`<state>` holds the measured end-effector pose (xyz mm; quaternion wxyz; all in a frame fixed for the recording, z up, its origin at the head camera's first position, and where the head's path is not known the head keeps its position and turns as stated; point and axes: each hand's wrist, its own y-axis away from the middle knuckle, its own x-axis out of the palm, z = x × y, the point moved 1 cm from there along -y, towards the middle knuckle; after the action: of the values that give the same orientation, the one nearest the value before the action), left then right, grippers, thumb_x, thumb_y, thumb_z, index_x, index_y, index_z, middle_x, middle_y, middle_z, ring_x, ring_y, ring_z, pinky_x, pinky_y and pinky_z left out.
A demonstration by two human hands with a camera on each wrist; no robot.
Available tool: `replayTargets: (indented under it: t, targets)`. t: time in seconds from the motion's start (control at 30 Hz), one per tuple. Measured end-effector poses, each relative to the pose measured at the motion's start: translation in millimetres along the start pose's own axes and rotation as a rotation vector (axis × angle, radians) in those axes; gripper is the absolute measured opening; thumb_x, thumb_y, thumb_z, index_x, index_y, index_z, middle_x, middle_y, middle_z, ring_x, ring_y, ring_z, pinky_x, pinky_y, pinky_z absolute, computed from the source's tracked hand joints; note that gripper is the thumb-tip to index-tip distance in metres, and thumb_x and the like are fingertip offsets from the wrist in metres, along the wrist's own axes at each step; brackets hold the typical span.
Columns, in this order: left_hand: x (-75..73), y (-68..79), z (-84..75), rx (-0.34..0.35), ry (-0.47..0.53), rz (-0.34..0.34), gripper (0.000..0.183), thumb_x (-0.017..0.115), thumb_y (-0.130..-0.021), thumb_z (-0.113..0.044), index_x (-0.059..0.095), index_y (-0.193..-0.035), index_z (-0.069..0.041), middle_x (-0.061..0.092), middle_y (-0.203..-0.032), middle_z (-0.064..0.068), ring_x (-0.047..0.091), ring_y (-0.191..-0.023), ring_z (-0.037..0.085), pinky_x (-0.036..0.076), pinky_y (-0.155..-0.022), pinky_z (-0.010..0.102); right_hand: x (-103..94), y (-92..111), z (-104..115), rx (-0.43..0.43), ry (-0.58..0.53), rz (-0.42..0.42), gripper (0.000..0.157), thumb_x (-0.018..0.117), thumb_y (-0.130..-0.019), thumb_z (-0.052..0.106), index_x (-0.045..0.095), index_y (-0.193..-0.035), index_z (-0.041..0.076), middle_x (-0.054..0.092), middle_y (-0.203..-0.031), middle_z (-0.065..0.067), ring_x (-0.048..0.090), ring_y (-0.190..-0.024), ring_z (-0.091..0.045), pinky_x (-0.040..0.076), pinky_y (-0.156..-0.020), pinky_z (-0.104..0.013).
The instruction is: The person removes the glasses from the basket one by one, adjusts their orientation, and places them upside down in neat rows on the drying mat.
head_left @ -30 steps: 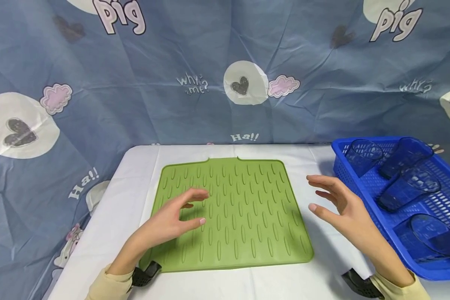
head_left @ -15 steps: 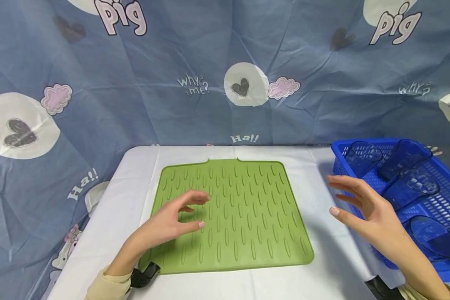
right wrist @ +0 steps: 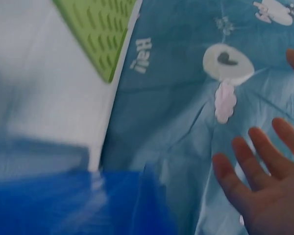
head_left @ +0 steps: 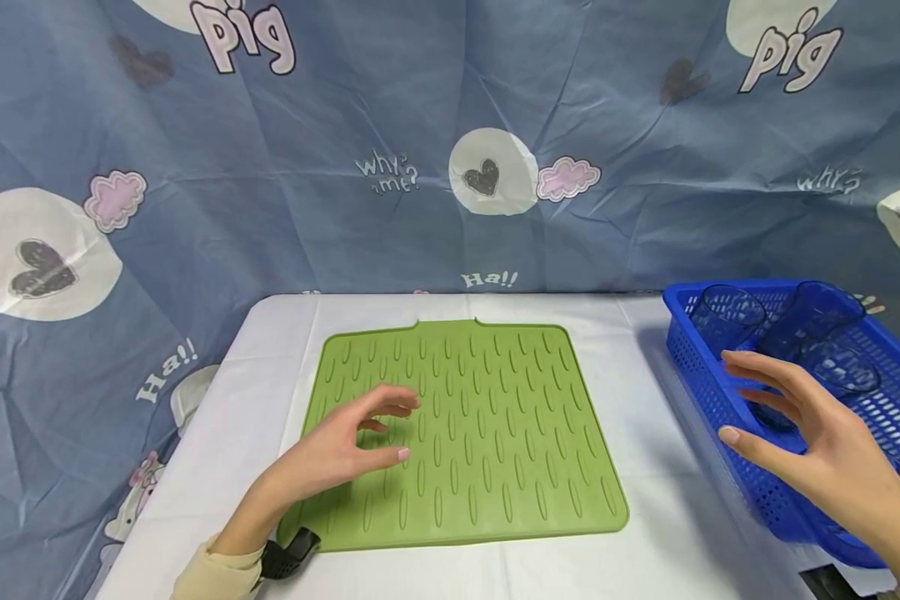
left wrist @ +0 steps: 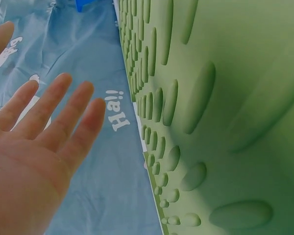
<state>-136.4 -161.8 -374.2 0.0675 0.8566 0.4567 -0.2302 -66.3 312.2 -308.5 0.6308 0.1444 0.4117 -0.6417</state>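
Observation:
My left hand (head_left: 352, 433) hovers above the left part of a green ridged mat (head_left: 487, 433), fingers loosely bent and holding nothing. In the left wrist view that hand (left wrist: 44, 132) has its fingers spread beside the mat (left wrist: 196, 98). My right hand (head_left: 817, 425) is over the near left rim of a blue plastic basket (head_left: 690, 350), thumb apart from the fingers and nothing between them. Inside the basket stand several clear drinking glasses (head_left: 729, 307), partly hidden by the right hand. The right wrist view shows that hand's fingers (right wrist: 250, 166) spread, with the basket (right wrist: 63, 205) blurred below.
A white cloth (head_left: 637, 375) covers the table under the mat and basket. Behind it hangs a blue printed curtain (head_left: 330, 225), which also runs down the left side. The basket stands at the table's right, apart from the mat.
My right hand has moved right, from beside the basket to over its rim, covering some of the glasses. The left hand stays in nearly the same place above the mat.

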Motion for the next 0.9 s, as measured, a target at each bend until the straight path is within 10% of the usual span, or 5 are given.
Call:
replayTargets:
  t: [0.9]
  targets:
    - [-0.1,1.2,0.8,-0.01,-0.057,0.018,0.058,0.076,-0.088,-0.024,0.047,-0.138,-0.03,0.053,-0.138,-0.005,0.049,-0.129,0.028,0.044,-0.1,0.053,-36.9,30.1,-68.8,0.025,0.154,-0.189,0.094,0.087,-0.063,-0.007,0.046,-0.146,0.009,0.037,-0.132,0.035,0.03,-0.122,0.016,0.019,-0.099,-0.003]
